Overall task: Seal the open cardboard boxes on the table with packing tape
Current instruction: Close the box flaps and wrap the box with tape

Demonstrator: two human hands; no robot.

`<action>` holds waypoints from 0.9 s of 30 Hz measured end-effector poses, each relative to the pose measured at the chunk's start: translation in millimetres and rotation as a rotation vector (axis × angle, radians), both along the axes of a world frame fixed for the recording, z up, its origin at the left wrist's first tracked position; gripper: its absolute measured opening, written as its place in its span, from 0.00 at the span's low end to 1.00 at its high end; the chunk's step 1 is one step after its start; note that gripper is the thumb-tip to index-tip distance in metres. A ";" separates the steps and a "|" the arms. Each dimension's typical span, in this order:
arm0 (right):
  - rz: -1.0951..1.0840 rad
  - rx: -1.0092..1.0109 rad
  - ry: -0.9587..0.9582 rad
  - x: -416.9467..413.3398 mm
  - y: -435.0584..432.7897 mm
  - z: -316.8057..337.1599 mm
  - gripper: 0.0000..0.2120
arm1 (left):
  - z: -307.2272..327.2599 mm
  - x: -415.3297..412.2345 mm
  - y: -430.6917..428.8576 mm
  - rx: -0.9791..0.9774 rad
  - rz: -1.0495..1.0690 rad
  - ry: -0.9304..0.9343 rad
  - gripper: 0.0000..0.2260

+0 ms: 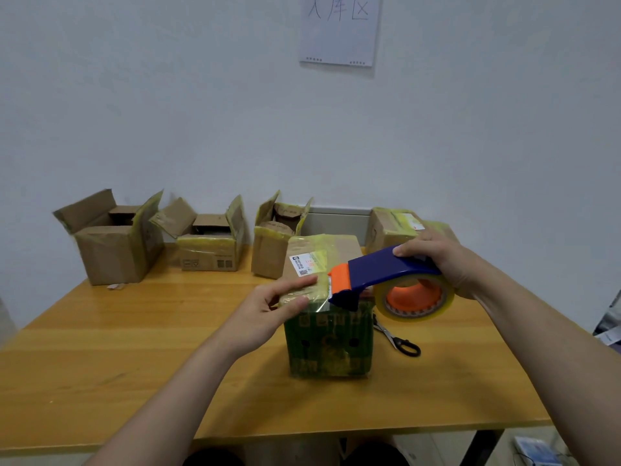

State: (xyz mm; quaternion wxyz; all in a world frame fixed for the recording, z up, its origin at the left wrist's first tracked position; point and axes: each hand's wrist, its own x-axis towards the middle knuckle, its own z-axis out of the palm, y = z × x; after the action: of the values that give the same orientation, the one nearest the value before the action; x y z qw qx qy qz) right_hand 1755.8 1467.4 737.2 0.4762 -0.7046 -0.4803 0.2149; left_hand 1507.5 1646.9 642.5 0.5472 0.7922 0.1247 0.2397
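I see both forearms reaching in from 6 o'clock over the wooden table [134, 348]. The green box [329, 344] stands near the middle of the table, its printed face toward me and its top flaps down under yellowish tape.

My left hand [268, 311] comes in from 7 o'clock and lies on the near left part of the box top. Its fingers [302, 284] are stretched out, nearly straight and flat on the lid just below the shipping label [307, 262]. The thumb rests on the top front edge. It presses and grips nothing.

My right hand [437, 260] comes in from 4 o'clock, wrist bent down, and is wrapped over the rear of the blue tape dispenser [379, 270], with the fingertips curled over its top. The dispenser's orange nose touches the near edge of the box top, just beside my left fingertips. The tape roll [415, 297] hangs off the box's right side at 3 o'clock, clear of the table.

Scissors [398, 338] lie on the table just right of the box, below the roll.

Along the far edge, the first open box [111, 250] sits at 10 o'clock, the second open box [210, 250] at 11 and the third open box [272, 250] close to 12, all with flaps up. A taped box [393, 230] sits at 1 o'clock, behind my right hand. A paper sheet [339, 28] hangs on the wall at 12 o'clock.
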 end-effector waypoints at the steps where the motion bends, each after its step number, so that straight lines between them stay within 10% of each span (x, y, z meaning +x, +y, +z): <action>1: -0.007 0.011 0.018 -0.9 -0.8 -0.4 0.18 | -0.6 -0.5 0.5 -0.002 -0.004 -0.001 0.17; 15: 0.100 0.088 0.147 -15.9 15.9 -22.1 0.18 | 9.2 -24.4 21.8 0.150 0.046 0.063 0.19; 22: 0.179 0.104 0.175 -20.6 39.8 -29.8 0.18 | 39.3 -15.4 16.3 0.781 0.295 0.382 0.23; 27: 0.194 0.098 0.165 -8.2 32.6 -35.2 0.18 | 29.9 4.1 27.5 0.695 0.251 0.506 0.22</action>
State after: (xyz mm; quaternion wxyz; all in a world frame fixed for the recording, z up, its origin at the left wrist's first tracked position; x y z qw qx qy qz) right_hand 1747.6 1500.1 702.0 0.5251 -0.6107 -0.5150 0.2934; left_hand 1511.6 1674.3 672.4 0.1678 0.9414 0.2618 0.1304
